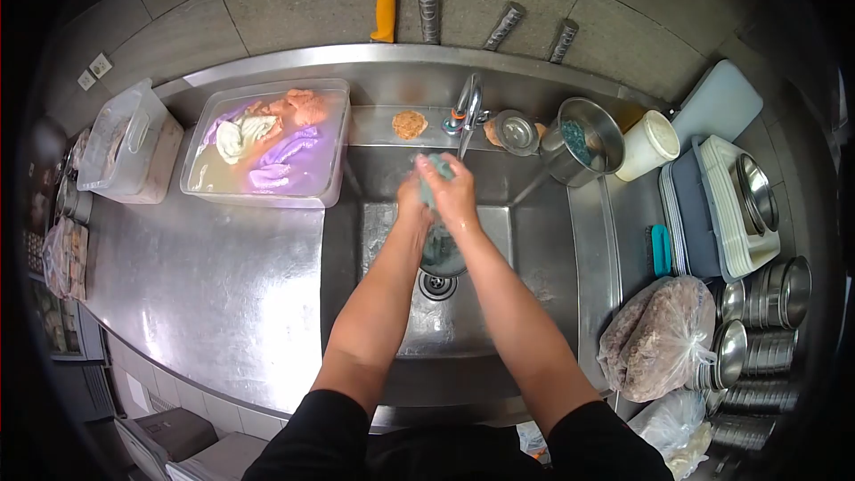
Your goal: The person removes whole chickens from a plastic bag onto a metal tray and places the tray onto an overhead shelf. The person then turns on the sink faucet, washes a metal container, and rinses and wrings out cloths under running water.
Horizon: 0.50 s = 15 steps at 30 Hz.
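While left hand and right hand grip blue-green cloth by the faucet — likely rinsing — wringing seems called for.

Open to the left, crowded to the right
Passable over the left surface and through the right side of the sink; blocked mid-sink by left hand, right hand and round vessel, behind by faucet and tub, rightward by steel pot, white container, upright trays
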Tool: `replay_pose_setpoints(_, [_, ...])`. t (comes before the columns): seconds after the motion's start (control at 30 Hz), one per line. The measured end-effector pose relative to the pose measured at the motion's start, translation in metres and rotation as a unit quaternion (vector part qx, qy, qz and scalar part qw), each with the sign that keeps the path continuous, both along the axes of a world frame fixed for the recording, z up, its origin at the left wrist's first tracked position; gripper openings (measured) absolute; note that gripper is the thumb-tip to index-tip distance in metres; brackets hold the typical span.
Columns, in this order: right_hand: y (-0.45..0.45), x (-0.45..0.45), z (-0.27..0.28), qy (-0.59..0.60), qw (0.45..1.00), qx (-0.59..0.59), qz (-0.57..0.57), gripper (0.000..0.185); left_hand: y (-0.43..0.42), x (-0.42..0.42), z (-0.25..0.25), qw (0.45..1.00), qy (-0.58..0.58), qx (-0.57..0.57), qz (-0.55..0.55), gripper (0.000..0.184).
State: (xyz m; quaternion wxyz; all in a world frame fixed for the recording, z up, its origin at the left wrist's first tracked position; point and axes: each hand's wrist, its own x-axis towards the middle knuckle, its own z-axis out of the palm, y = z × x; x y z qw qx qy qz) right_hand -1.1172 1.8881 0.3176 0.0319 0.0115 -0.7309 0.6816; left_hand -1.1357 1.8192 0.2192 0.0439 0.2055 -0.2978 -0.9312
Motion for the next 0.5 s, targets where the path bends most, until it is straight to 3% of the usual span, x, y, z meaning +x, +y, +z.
replay_pose_setpoints(0.03, [-0.005, 0.0, -0.011, 0.046, 0.991, 0.123, -0.041, 0.039, 0.0, 0.006, 0.007, 1.0, -0.002, -0.001, 0.001, 0.037])
replay_pose_setpoints(0.07, [-0.003, -0.003, -0.019, 0.045, 0.991, 0.12, -0.042, 0.039, 0.001, 0.013, 0.014, 0.999, 0.006, 0.038, -0.03, 0.034])
replay_pose_setpoints(0.13, [0.003, -0.007, -0.006, 0.026, 0.97, 0.228, -0.074, 0.042, 0.003, 0.024, 0.06, 0.995, 0.016, 0.075, -0.063, 0.031])
replay_pose_setpoints(0.2, [0.009, -0.018, -0.008, 0.032, 0.973, 0.221, -0.064, 0.04, 0.009, 0.037, 0.117, 0.984, -0.138, -0.036, -0.103, 0.029])
replay_pose_setpoints(0.23, [0.011, -0.026, -0.011, 0.042, 0.974, 0.215, -0.053, 0.039, 0.008, 0.033, 0.109, 0.985, -0.137, -0.036, -0.103, 0.029])
replay_pose_setpoints(0.27, [0.006, -0.033, -0.015, 0.048, 0.955, 0.285, -0.066, 0.037, 0.003, 0.027, 0.091, 0.983, -0.14, -0.037, -0.114, 0.03])
replay_pose_setpoints(0.33, [-0.003, -0.021, -0.013, 0.055, 0.955, 0.282, -0.069, 0.035, -0.012, 0.009, 0.031, 0.98, -0.145, -0.04, -0.128, 0.031])
replay_pose_setpoints(0.4, [-0.013, 0.001, -0.018, 0.066, 0.965, 0.245, -0.065, 0.032, -0.028, -0.011, -0.037, 0.993, 0.048, 0.001, -0.103, 0.043])
replay_pose_setpoints(0.43, [-0.014, 0.01, -0.022, 0.069, 0.974, 0.209, -0.062, 0.03, -0.023, -0.007, -0.025, 0.993, 0.05, 0.003, -0.103, 0.043])
replay_pose_setpoints(0.5, [-0.002, 0.005, -0.021, 0.112, 0.954, 0.259, -0.097, 0.029, -0.007, 0.015, 0.014, 0.992, -0.004, 0.051, -0.115, 0.043])
